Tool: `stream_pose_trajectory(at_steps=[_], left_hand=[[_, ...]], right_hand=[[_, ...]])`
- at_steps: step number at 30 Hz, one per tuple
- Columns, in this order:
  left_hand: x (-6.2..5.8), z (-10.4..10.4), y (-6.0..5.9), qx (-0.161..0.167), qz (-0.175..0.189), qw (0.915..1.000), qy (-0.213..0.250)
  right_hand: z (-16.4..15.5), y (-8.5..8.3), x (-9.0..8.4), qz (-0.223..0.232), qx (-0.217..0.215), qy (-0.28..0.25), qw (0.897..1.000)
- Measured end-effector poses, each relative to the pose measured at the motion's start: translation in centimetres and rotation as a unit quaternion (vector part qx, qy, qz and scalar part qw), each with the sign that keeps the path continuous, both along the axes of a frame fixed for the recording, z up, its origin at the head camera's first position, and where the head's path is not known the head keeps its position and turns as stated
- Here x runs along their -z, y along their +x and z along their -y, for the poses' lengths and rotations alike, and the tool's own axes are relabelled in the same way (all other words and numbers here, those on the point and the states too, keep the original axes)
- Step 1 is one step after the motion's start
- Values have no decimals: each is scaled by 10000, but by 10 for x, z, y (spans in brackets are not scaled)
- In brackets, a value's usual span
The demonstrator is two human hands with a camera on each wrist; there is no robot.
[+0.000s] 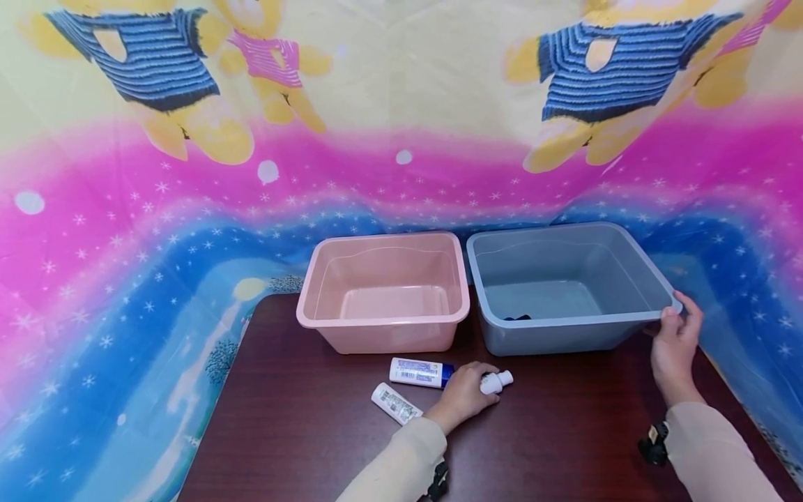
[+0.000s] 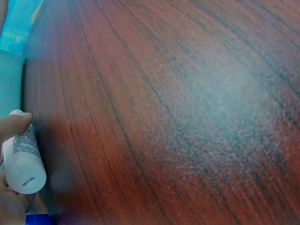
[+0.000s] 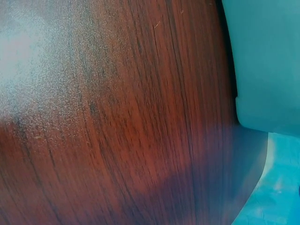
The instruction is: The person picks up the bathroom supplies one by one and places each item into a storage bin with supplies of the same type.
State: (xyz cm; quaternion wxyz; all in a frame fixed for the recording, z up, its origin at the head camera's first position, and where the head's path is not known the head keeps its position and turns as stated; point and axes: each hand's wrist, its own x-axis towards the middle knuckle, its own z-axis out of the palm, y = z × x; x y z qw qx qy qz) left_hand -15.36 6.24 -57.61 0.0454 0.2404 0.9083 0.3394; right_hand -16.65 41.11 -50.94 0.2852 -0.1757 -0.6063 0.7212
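Only the left wrist sees the bottle's base (image 2: pixel 26 175).

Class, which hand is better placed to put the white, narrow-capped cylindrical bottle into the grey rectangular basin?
Left hand, probably: it grips the bottle; the right hand holds the basin by its corner.

Bins: you have two, one pink bin (image 1: pixel 384 339) and one grey bin (image 1: pixel 555 341).
Bottles: you can count three, one held bottle (image 1: pixel 492 383), one blue-capped bottle (image 1: pixel 416 373) and one third bottle (image 1: pixel 396 403).
Dark things (image 1: pixel 517 318): one in your view, in the grey bin.
Hands: two of yours, one left hand (image 1: pixel 466 392), one right hand (image 1: pixel 677 348).
Sleeves (image 1: pixel 401 464): two, one on each of your arms.
Wrist units (image 1: pixel 654 444): two black ones, one at each of your wrists.
Tables (image 1: pixel 295 425): one in front of you.
Printed bears (image 1: pixel 150 59): you get four on the cloth (image 1: pixel 389 185), two in blue, two in pink.
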Motion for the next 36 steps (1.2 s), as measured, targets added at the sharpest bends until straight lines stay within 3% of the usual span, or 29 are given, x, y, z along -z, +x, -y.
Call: stream_pose_trajectory(at_steps=[14, 19, 36], left_hand=[[-5, 0, -2, -17, -35, 9992, 393], [-13, -1, 0, 4, 24, 9988, 482], [-34, -3, 3, 106, -343, 9969, 707]], right_hand=[[0, -1, 2, -184, 32, 0, 9998], [-1, -1, 1, -177, 16, -96, 9998], [0, -2, 2, -161, 65, 36, 9998]])
